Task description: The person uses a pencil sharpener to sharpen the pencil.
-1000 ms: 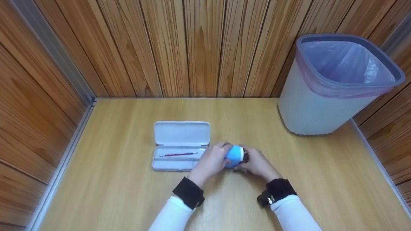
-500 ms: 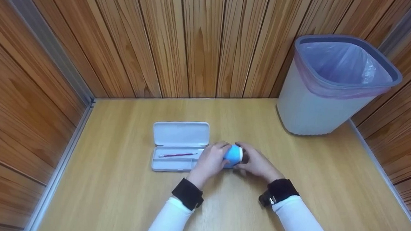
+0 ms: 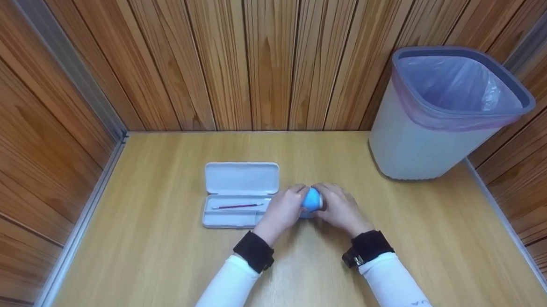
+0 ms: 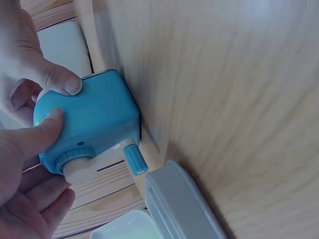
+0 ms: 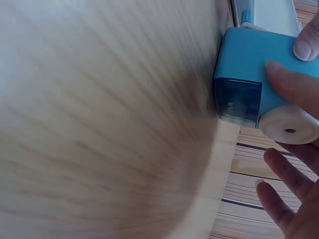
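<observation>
A blue crank pencil sharpener [image 3: 312, 200] stands between both hands, just right of an open pencil case [image 3: 241, 179]. My left hand [image 3: 281, 213] grips its left side, thumb on the blue housing [image 4: 94, 107]. From the right, my right hand [image 3: 344, 212] holds the other end with its thumb on the body, while some fingers stretch out beside it. A blue-tipped crank handle [image 4: 135, 159] shows in the left wrist view. The white round front [image 5: 286, 124] and dark see-through drawer [image 5: 239, 101] appear in the right wrist view.
A red pencil [image 3: 238, 206] lies in the light grey case. A white bin [image 3: 430, 152] with a grey rim and a plastic liner stands at the back right. Wooden panels [image 3: 269, 59] enclose the tabletop [image 3: 165, 260] at the back and sides.
My right hand has shifted slightly up and over the sharpener's right end. The dark part seen there before is now covered in the head view. My left hand keeps its grip.
</observation>
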{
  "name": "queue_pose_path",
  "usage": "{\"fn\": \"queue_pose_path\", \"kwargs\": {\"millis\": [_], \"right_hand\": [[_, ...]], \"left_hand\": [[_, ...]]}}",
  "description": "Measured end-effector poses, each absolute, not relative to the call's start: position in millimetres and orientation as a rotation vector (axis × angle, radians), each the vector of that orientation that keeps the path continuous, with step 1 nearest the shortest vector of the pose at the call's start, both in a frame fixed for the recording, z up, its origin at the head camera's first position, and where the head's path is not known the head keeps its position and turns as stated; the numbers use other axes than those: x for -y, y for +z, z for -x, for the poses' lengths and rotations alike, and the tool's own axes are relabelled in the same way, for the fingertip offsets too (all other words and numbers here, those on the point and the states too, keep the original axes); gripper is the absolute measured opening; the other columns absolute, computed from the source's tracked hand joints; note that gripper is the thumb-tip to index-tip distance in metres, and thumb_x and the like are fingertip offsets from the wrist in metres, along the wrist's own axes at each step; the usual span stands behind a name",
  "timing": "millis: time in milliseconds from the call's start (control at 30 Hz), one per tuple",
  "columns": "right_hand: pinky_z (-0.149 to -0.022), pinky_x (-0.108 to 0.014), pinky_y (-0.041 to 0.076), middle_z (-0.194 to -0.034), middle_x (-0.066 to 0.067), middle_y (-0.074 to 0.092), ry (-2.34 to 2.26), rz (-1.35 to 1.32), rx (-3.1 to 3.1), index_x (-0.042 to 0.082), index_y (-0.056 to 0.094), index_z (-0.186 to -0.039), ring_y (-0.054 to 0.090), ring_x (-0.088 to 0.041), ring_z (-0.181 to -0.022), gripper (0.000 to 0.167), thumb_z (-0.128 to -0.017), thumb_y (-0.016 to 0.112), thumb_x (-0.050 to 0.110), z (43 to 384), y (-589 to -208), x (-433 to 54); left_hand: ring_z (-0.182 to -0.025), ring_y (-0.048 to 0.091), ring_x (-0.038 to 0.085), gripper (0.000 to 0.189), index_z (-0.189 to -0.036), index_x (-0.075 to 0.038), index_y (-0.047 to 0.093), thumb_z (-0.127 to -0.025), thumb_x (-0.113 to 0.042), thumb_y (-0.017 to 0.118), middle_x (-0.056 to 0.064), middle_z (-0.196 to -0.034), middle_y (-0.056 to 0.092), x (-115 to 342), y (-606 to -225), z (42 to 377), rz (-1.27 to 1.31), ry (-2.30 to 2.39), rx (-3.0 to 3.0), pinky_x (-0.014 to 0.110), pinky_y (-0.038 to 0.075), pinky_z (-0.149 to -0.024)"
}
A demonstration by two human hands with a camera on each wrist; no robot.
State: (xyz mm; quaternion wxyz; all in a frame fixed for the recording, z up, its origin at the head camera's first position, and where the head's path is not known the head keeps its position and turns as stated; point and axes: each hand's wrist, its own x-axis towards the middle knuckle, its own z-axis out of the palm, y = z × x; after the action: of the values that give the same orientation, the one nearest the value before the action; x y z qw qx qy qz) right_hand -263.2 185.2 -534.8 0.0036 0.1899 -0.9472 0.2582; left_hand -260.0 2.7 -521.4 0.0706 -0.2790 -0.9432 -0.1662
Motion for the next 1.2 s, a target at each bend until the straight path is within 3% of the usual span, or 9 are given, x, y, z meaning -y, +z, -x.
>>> {"fn": "queue_pose_path", "kwargs": {"millis": [433, 667, 933, 1033, 1200], "right_hand": [[-0.104, -0.057, 0.036, -0.135, -0.014, 0.056, 0.660, -0.571, 3.009, 0.005, 0.055, -0.137, 0.049, -0.036, -0.125, 0.063, -0.080, 0.081, 0.018, 292, -529, -183], [-0.105, -0.057, 0.035, -0.134, -0.015, 0.056, 0.643, -0.575, 2.997, 0.004, 0.055, -0.136, 0.049, -0.036, -0.126, 0.063, -0.081, 0.081, 0.018, 299, -531, -181], [-0.109, -0.057, 0.029, -0.142, -0.018, 0.049, 0.648, -0.541, 3.058, 0.002, 0.045, -0.145, 0.042, -0.038, -0.132, 0.072, -0.084, 0.078, 0.022, 298, -527, -174], [-0.109, -0.060, 0.026, -0.148, -0.022, 0.041, 0.635, -0.523, 3.093, 0.001, 0.034, -0.150, 0.037, -0.042, -0.135, 0.084, -0.083, 0.079, 0.024, 295, -525, -174], [-0.110, -0.062, 0.021, -0.154, -0.025, 0.029, 0.723, -0.460, 3.126, 0.006, 0.018, -0.156, 0.027, -0.044, -0.140, 0.099, -0.082, 0.080, 0.030, 287, -521, -176]], "left_hand": [[-0.116, 0.060, 0.028, 0.042, -0.132, -0.005, 0.060, -0.091, -0.007, 0.068, 0.013, -0.128, 0.062, -10, -519, 287, 0.775, -0.524, 2.870, 0.037, 0.048, -0.096], [-0.105, 0.065, 0.028, 0.043, -0.122, -0.002, 0.064, -0.082, -0.010, 0.077, 0.012, -0.118, 0.066, -10, -524, 294, 0.776, -0.476, 2.768, 0.035, 0.052, -0.089], [-0.103, 0.064, 0.027, 0.038, -0.124, -0.001, 0.060, -0.089, -0.013, 0.070, 0.013, -0.116, 0.065, -7, -522, 295, 0.762, -0.432, 2.790, 0.036, 0.052, -0.089], [-0.112, 0.061, 0.028, 0.045, -0.128, -0.001, 0.058, -0.088, -0.017, 0.072, 0.015, -0.125, 0.062, -7, -522, 294, 0.766, -0.433, 2.815, 0.038, 0.049, -0.094], [-0.134, 0.044, 0.031, 0.064, -0.143, -0.004, 0.047, -0.088, -0.022, 0.074, 0.015, -0.147, 0.045, -2, -521, 291, 0.724, -0.542, 2.917, 0.042, 0.039, -0.106]]}}
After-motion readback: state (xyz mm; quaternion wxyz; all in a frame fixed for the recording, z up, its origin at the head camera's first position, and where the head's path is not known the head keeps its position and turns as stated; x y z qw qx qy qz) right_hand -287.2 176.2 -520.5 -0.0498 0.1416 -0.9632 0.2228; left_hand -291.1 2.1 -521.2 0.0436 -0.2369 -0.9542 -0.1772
